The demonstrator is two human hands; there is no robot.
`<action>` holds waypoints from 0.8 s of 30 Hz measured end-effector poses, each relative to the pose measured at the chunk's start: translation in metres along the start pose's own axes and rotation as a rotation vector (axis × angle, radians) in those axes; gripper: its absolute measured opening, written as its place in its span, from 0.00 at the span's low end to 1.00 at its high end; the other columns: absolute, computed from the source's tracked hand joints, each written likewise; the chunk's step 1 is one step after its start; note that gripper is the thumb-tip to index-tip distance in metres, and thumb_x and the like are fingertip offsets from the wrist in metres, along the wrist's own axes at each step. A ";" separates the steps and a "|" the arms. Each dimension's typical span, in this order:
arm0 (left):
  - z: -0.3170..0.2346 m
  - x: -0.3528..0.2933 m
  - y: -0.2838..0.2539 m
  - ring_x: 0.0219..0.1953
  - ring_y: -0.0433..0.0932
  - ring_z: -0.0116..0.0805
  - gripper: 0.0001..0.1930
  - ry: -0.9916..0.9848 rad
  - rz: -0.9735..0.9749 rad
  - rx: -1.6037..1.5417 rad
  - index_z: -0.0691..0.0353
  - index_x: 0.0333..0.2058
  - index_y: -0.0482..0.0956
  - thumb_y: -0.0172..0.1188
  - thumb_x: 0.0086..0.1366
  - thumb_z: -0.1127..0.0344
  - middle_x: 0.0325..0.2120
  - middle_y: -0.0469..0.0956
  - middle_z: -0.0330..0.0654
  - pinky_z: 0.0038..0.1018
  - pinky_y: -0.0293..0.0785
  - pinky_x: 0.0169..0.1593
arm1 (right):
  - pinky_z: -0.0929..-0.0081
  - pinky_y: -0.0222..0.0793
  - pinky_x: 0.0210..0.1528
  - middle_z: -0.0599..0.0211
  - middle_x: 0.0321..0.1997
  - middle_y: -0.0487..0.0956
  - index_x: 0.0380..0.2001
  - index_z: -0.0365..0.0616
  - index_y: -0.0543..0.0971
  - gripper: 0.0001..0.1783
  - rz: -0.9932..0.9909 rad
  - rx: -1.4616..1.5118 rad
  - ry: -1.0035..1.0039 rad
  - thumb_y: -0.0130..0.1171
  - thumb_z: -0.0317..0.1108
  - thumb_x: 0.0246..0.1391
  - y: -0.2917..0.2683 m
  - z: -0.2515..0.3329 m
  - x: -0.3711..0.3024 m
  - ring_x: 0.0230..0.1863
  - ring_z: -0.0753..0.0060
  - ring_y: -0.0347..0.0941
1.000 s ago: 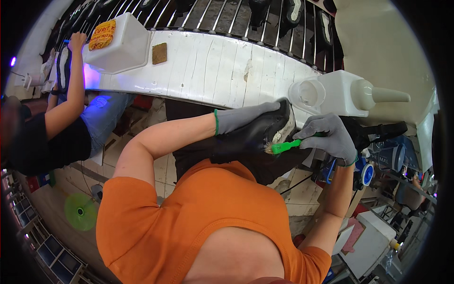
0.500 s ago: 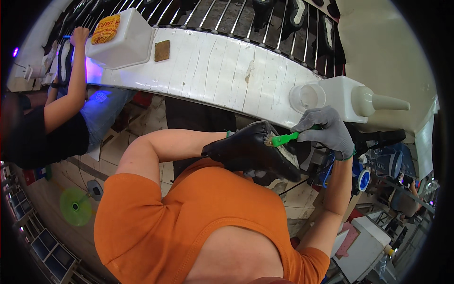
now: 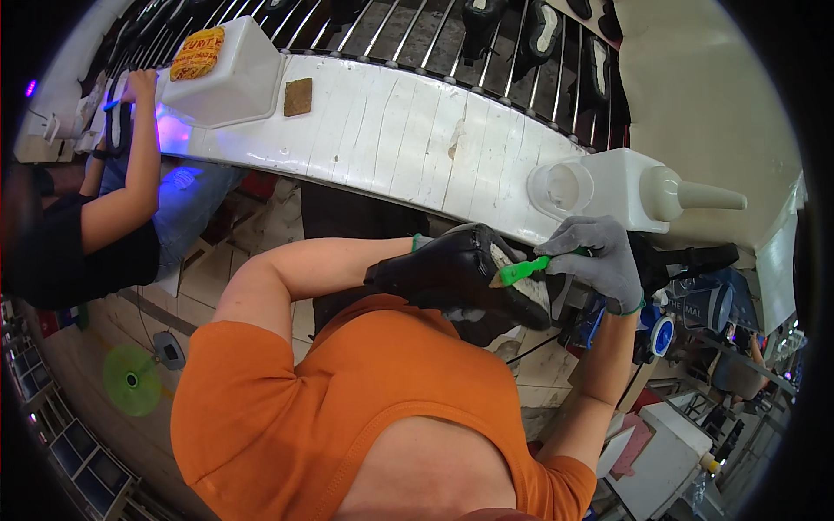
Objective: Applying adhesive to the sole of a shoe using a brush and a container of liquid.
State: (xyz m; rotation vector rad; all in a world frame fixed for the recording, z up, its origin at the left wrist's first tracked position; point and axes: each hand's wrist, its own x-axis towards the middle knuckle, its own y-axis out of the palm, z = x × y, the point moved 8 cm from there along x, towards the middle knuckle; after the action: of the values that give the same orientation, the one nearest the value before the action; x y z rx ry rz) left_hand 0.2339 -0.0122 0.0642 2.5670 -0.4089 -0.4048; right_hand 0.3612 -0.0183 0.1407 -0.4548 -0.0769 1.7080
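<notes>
A black shoe upper (image 3: 434, 269) lies tilted in front of my orange shirt, its pale underside turned to the right. My left hand (image 3: 469, 314), in a grey glove, grips the shoe from beneath; most of its fingers are hidden behind it. Pinched in my grey-gloved right hand (image 3: 599, 256) is a small green-handled brush (image 3: 524, 271). The bristles touch the shoe along the border between black leather and pale underside. Just beyond my right hand, a clear round cup (image 3: 563, 187) sits on the white bench (image 3: 391, 139).
A white bottle with a spout (image 3: 673, 193) lies by the cup. Farther left are a brown block (image 3: 298, 97) and a white container (image 3: 234, 78) with a yellow packet (image 3: 197, 54). Behind runs a roller conveyor (image 3: 426, 35) carrying shoes. A co-worker (image 3: 130, 182) handles another shoe at left.
The brush has shifted slightly down along the shoe's edge, with my right hand moving a little lower. The co-worker's raised hand has also come down slightly.
</notes>
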 end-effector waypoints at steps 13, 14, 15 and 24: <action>0.014 0.035 -0.054 0.45 0.77 0.27 0.18 0.192 -0.121 -0.464 0.62 0.53 0.70 0.49 0.71 0.59 0.47 0.77 0.42 0.26 0.75 0.50 | 0.80 0.66 0.34 0.63 0.25 0.80 0.32 0.36 0.85 0.12 -0.268 -0.182 -0.027 0.70 0.26 0.40 0.000 0.027 -0.019 0.28 0.80 0.73; 0.009 0.032 -0.057 0.43 0.78 0.28 0.19 0.198 -0.182 -0.438 0.61 0.52 0.71 0.46 0.72 0.54 0.46 0.77 0.42 0.26 0.76 0.49 | 0.80 0.66 0.33 0.63 0.24 0.80 0.32 0.35 0.85 0.11 -0.298 -0.186 -0.015 0.70 0.26 0.41 -0.002 0.026 -0.021 0.27 0.80 0.72; 0.020 0.033 -0.059 0.38 0.80 0.28 0.25 0.077 -0.246 -0.580 0.60 0.51 0.72 0.42 0.72 0.45 0.42 0.79 0.41 0.24 0.78 0.44 | 0.80 0.66 0.33 0.63 0.24 0.80 0.32 0.35 0.85 0.11 -0.298 -0.186 -0.015 0.70 0.26 0.41 -0.001 0.028 -0.020 0.27 0.80 0.72; 0.007 0.014 -0.081 0.47 0.76 0.27 0.26 0.099 -0.381 -0.540 0.61 0.54 0.72 0.47 0.70 0.46 0.49 0.76 0.41 0.23 0.73 0.53 | 0.81 0.64 0.31 0.64 0.23 0.80 0.31 0.35 0.85 0.09 -0.329 -0.192 0.113 0.68 0.27 0.44 -0.006 0.021 -0.024 0.25 0.85 0.68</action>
State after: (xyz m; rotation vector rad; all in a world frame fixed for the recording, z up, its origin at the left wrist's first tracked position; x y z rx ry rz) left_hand 0.2617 0.0470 0.0134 2.1098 0.2112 -0.4461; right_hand 0.3620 -0.0363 0.1679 -0.6436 -0.2229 1.3543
